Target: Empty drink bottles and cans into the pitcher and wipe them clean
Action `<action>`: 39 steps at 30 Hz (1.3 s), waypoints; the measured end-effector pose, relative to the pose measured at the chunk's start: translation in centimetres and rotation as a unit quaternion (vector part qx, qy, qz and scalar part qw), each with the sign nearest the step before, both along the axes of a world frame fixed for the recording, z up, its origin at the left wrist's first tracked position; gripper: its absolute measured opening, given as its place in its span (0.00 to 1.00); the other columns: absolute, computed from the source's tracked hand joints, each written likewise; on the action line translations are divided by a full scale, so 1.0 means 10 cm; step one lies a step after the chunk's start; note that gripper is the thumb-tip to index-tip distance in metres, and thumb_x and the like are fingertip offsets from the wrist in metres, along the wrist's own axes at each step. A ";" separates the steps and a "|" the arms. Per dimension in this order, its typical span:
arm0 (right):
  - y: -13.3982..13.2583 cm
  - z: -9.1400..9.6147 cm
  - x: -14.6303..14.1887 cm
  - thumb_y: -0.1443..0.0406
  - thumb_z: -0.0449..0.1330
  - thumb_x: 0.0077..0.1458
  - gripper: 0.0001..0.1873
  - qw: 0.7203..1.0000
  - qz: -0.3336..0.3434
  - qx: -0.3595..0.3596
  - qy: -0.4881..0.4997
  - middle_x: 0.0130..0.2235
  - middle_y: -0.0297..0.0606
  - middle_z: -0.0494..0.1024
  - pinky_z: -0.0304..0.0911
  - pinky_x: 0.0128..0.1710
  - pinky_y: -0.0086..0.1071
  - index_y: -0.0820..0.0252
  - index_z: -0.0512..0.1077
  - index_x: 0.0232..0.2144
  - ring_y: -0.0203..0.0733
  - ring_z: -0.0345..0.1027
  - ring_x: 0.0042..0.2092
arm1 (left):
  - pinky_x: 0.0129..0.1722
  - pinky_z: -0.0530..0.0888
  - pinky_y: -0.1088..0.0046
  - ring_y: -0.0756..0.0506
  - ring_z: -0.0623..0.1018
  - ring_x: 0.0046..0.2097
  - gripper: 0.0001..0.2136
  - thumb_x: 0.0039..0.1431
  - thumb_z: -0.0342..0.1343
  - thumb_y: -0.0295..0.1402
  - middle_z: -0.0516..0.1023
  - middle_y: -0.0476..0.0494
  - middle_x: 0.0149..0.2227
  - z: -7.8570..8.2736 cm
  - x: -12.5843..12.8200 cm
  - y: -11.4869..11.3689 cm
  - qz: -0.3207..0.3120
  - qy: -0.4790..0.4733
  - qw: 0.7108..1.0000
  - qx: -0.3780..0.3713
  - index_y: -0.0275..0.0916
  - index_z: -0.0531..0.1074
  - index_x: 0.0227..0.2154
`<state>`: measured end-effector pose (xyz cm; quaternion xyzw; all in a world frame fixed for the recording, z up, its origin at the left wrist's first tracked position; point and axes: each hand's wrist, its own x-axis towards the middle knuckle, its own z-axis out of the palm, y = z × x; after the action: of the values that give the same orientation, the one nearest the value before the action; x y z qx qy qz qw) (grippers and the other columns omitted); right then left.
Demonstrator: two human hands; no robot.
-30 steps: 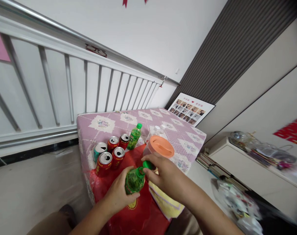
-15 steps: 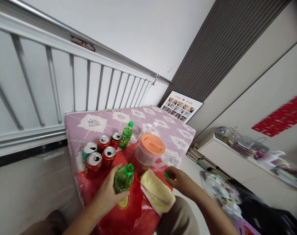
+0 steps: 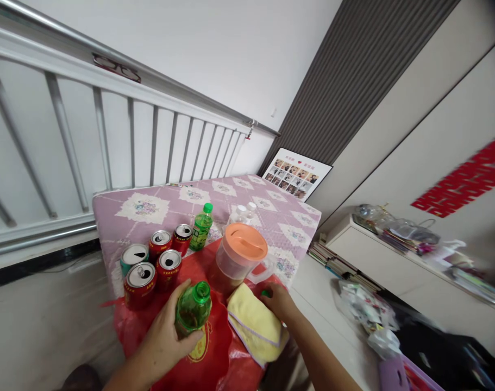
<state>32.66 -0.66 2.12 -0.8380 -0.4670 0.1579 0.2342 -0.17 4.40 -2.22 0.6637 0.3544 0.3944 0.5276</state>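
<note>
My left hand (image 3: 165,339) is wrapped round a small green bottle (image 3: 193,308) with its neck uncapped, standing on a red plastic sheet (image 3: 214,358). My right hand (image 3: 277,300) pinches the green cap (image 3: 265,294) low at the table's right edge, beside a yellow cloth (image 3: 253,328). A clear pitcher with an orange lid (image 3: 239,255) stands just behind the cloth.
Several opened drink cans (image 3: 153,263) cluster to the left, with a capped green bottle (image 3: 201,226) and clear bottles (image 3: 243,213) behind. A purple patterned cloth (image 3: 165,198) covers the table against a white railing (image 3: 108,141). A cluttered shelf (image 3: 402,239) and books lie at right.
My right hand took the cap off the bottle and carried it right and down to the table edge by the yellow cloth. The left hand kept hold of the bottle.
</note>
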 end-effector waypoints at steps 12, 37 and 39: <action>0.00 0.58 -0.09 0.40 0.48 0.56 0.32 0.955 0.016 0.171 0.240 0.47 0.45 0.78 0.67 0.46 0.41 0.55 0.68 0.50 0.48 0.72 0.49 | 0.59 0.68 0.57 0.38 0.72 0.58 0.41 0.43 0.62 0.25 0.69 0.36 0.59 0.12 -0.03 0.01 0.005 0.023 1.000 0.015 0.42 0.52 0.62; 0.60 0.69 -0.67 0.45 0.62 0.47 0.27 0.858 0.002 0.321 0.400 0.18 0.24 0.52 0.54 0.26 0.32 0.54 0.56 0.15 0.34 0.49 0.23 | 0.57 0.70 0.57 0.38 0.74 0.55 0.34 0.43 0.59 0.27 0.72 0.36 0.55 0.11 0.03 0.04 0.030 0.064 0.997 0.017 0.40 0.57 0.56; 0.58 0.76 -0.69 0.46 0.63 0.46 0.28 0.855 0.005 0.326 0.403 0.17 0.25 0.54 0.53 0.26 0.32 0.55 0.57 0.13 0.34 0.49 0.23 | 0.57 0.70 0.58 0.39 0.74 0.55 0.33 0.43 0.59 0.26 0.72 0.36 0.55 0.13 0.03 0.05 0.022 0.067 0.997 0.012 0.40 0.56 0.56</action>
<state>25.79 5.16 9.74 -0.5741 -0.3611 0.3212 0.6609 0.09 4.88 -0.94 0.6870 0.3988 0.3649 0.4857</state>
